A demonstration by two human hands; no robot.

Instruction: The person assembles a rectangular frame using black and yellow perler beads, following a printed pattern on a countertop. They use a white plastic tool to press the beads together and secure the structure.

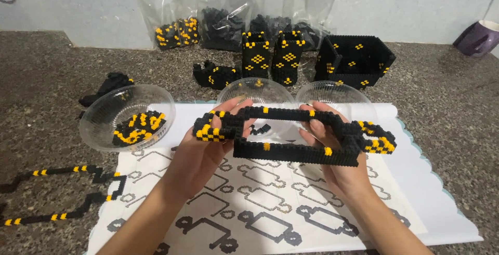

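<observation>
Both hands hold up a black and yellow brick frame (291, 141), a hollow rectangle with a small checkered tab at each end. My left hand (200, 151) grips its left end, thumb on top. At the right end my right hand (332, 156) has its fingers wrapped over the rim. The frame hovers above a white instruction sheet (260, 203) printed with outline diagrams of the same shape.
Three clear plastic bowls stand behind the sheet; the left bowl (127, 117) holds black and yellow bricks. Built black towers (273, 55) and an open black box (356, 60) stand further back, with bags of bricks (228, 18). A flat brick outline (62, 192) lies at left; a purple mug (478, 37) at right.
</observation>
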